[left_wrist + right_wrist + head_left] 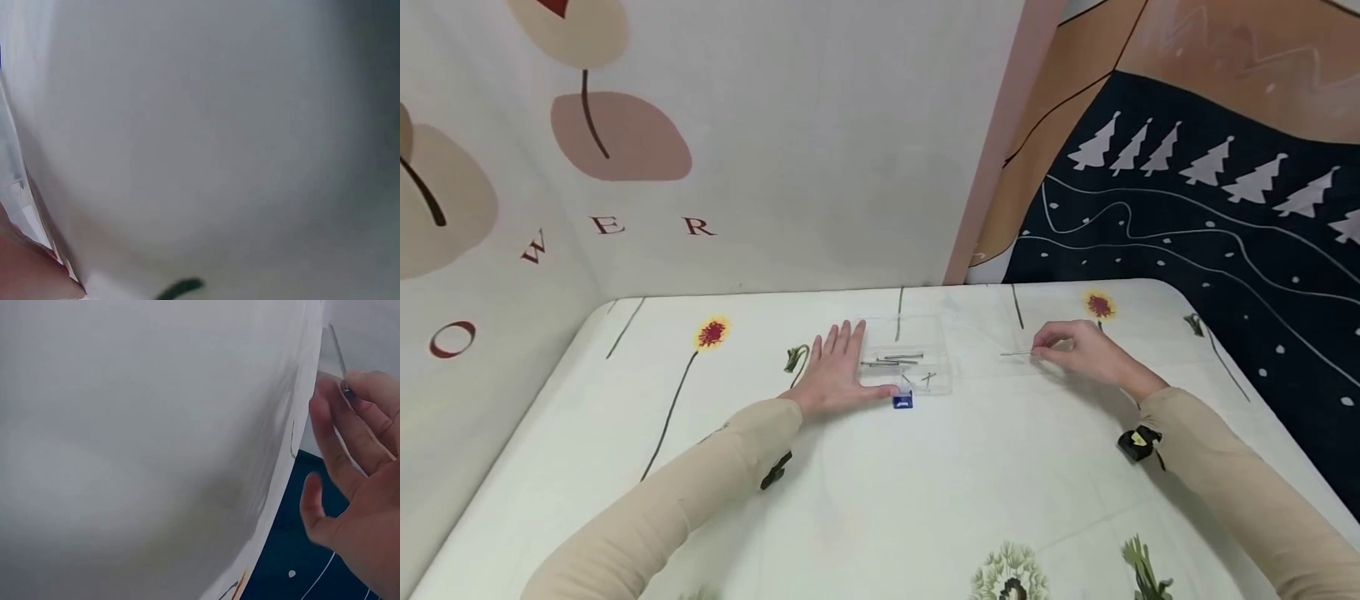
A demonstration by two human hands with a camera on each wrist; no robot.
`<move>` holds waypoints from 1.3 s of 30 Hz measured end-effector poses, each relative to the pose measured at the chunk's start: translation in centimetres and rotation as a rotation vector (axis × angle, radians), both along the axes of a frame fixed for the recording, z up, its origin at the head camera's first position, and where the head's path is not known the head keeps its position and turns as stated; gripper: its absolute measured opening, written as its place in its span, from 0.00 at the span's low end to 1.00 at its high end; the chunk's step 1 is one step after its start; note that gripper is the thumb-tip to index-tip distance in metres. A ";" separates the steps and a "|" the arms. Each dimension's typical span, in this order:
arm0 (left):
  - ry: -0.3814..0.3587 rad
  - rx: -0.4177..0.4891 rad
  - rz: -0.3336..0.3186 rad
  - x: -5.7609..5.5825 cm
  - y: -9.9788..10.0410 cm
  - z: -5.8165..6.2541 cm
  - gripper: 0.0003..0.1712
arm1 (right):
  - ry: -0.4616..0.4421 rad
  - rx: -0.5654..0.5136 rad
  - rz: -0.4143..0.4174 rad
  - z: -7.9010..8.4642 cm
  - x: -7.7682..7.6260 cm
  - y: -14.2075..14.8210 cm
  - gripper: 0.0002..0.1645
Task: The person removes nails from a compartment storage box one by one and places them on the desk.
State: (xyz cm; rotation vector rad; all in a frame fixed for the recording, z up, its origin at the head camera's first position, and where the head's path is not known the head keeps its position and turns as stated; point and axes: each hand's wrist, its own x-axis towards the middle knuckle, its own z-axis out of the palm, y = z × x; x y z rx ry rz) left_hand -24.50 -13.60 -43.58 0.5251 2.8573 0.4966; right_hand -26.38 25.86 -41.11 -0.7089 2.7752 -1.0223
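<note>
My left hand (835,375) lies flat with straight, spread fingers at the left side of a clear plastic box (947,367) on the table. Its thumb reaches to a small blue piece (902,400) at the box's front edge. Several long metal nails (901,357) lie in the box, and a few shorter ones (928,377) sit in a front section. To the right of the box, my right hand (1078,350) pinches a single nail (1017,353) by one end, its shaft pointing left. The right wrist view shows this nail (338,350) between thumb and fingertips, the other fingers loosely bent.
A white cloth with printed flowers covers the table (880,500). Behind it stands a pale printed curtain (820,167); a dark blue cloth with white trees (1150,225) hangs at the right. Faint transparent edges show near the right hand; what they belong to is unclear.
</note>
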 end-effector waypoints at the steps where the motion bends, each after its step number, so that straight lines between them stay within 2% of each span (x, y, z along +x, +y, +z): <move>1: 0.002 0.007 0.004 0.0 0.0 0.0 0.71 | 0.006 0.005 0.003 0.0 0.0 0.0 0.02; 7: 0.014 0.019 0.018 0.0 0.1 -0.2 0.70 | 0.014 0.007 0.008 -0.2 -0.6 0.0 0.05; 14: 0.027 0.022 0.002 0.0 0.2 -0.5 0.67 | 0.002 -0.056 -0.037 0.0 -1.1 -0.8 0.07; 18: 0.034 0.019 0.011 0.0 0.2 -0.5 0.67 | 0.021 -0.081 -0.036 0.0 -1.2 -1.8 0.07; 23: 0.028 0.030 0.011 0.2 0.3 -0.5 0.66 | 0.049 -0.165 -0.021 0.1 -1.1 -3.2 0.07; 29: 0.024 0.007 0.010 0.3 0.2 -0.1 0.66 | 0.072 -0.251 0.015 0.2 -1.2 -5.7 0.05; 32: 0.027 -0.002 0.006 0.3 0.1 0.0 0.66 | 0.053 -0.274 0.030 1.2 -0.6 -7.5 0.05; 36: 0.036 -0.017 0.005 0.4 0.2 0.0 0.66 | 0.043 -0.280 0.074 1.0 -1.0 -9.5 0.04; 39: 0.058 -0.025 0.007 0.4 0.3 -0.1 0.67 | 0.073 -0.280 0.137 0.0 -2.1 -10.5 0.04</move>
